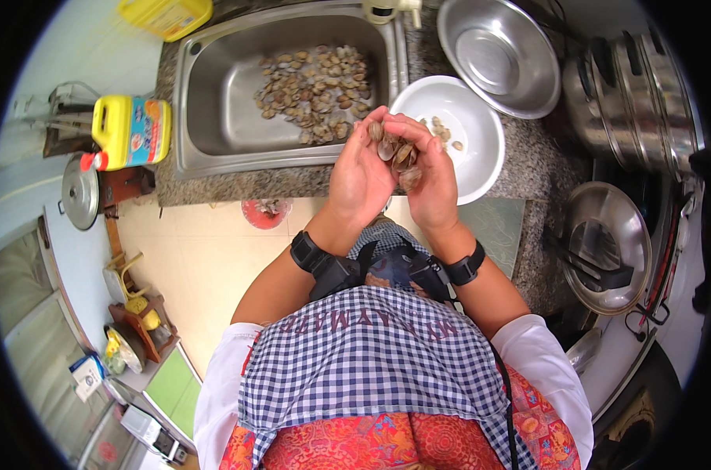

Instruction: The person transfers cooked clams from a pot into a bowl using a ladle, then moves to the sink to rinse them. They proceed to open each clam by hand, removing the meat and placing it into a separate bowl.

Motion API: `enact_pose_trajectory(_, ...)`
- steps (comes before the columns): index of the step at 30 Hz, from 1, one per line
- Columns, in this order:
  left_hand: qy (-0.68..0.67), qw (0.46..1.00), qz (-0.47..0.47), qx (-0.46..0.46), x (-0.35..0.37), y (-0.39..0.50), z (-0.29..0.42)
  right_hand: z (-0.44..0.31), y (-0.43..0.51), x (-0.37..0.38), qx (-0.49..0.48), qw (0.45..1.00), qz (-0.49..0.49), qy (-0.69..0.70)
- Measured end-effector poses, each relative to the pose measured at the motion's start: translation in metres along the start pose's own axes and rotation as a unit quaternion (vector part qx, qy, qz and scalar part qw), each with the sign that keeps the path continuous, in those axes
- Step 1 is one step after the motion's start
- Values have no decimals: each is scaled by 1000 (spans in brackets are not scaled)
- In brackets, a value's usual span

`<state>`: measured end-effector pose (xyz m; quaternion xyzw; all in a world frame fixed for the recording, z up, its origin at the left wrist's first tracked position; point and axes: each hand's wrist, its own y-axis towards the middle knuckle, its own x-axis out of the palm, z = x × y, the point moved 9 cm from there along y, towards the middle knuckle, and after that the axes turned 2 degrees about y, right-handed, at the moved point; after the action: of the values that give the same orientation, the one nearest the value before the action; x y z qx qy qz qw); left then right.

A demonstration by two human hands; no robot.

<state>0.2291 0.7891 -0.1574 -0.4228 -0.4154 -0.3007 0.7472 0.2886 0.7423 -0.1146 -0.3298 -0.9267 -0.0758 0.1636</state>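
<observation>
My left hand [364,173] and my right hand [434,179] are cupped together near the counter's front edge, between the sink and a white bowl. Several clams [403,155] in their shells lie between the two palms and fingers. Many more clams [317,91] are spread over the right part of the stainless steel sink [220,100]. The white bowl [487,150] stands just right of the sink, with a few clams [442,132] on its bottom; my right fingers partly cover its near left side.
A steel basin [487,56] overlaps the white bowl's far rim. Stacked steamer pots [637,106] and a lidded pan [611,252] stand at the right. A yellow detergent jug [132,132] is left of the sink; a red basin [266,218] sits on the floor.
</observation>
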Motion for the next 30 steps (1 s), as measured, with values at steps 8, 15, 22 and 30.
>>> enact_pose_trajectory(8,-99,979,62,165,-112,-118,98,64,-64,163,71,986,-121,92)
enact_pose_trajectory(15,-153,952,188,189,-289,-222,123,187,-150,258,235,952,-169,96)
enact_pose_trajectory(22,-190,920,295,175,-461,-243,109,284,-185,247,313,937,-137,-77)
enact_pose_trajectory(30,-18,874,484,42,-549,-253,136,278,-171,225,315,938,-110,-97)
